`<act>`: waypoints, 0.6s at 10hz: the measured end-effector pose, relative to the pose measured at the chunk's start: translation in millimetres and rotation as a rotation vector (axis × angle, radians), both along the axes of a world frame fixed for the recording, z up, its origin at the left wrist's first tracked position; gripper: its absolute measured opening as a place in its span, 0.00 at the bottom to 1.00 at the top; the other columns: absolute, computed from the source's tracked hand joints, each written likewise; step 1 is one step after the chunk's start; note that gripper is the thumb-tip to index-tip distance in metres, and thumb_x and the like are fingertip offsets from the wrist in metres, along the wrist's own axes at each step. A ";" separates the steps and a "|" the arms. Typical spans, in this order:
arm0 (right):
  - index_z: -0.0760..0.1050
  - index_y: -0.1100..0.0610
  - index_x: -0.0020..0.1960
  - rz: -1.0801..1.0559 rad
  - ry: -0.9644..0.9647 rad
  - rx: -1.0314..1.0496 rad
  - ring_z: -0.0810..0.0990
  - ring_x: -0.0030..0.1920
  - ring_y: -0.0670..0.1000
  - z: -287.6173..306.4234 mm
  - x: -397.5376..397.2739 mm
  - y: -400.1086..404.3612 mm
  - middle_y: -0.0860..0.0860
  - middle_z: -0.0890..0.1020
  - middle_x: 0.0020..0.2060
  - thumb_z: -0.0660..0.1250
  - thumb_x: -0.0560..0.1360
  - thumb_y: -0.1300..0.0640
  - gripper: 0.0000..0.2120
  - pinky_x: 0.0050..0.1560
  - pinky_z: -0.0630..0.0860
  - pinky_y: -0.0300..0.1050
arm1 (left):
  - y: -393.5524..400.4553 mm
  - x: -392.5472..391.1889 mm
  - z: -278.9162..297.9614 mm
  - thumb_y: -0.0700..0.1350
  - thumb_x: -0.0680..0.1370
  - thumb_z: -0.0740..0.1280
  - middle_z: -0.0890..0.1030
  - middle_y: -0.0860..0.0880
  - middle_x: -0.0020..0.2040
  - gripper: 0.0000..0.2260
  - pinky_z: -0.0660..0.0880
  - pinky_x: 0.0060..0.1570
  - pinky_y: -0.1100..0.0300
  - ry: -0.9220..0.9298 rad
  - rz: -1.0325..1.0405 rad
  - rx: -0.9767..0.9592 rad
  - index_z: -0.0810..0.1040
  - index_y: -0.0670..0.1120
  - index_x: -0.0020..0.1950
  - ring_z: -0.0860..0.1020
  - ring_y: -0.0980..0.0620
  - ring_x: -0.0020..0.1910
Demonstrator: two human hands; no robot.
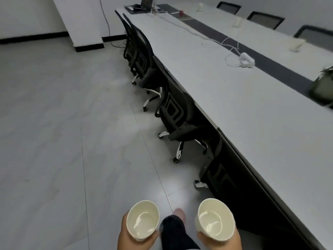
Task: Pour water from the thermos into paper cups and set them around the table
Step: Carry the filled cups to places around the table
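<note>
Glossy grey floor [63,123] fills the left; both hands [134,237] [221,237] grip round paper cups [143,220] [215,219], lower centre.

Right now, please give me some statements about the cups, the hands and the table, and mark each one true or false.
1. Each hand holds one paper cup. True: the left hand grips the left cup, and the right hand grips the right cup.
2. Both cups are empty. False: each shows water in the bottom.
3. The cups stand on the table. False: they are carried above the floor.
4. Chairs are pushed in along the table's near side. True.
</note>
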State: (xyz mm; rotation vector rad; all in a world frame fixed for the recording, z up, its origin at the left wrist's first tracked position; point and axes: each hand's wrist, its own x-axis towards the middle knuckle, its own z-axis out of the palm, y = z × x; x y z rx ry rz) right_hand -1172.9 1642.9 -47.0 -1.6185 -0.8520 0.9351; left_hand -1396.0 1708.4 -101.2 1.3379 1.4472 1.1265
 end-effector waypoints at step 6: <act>0.71 0.48 0.49 -0.380 -0.086 0.100 0.78 0.43 0.31 29.1 125.4 313.5 0.42 0.82 0.39 0.79 0.41 0.60 0.38 0.41 0.70 0.21 | 357.1 186.1 51.3 0.30 0.49 0.80 0.78 0.56 0.46 0.36 0.69 0.40 0.82 -0.019 -0.311 0.040 0.71 0.56 0.48 0.77 0.57 0.47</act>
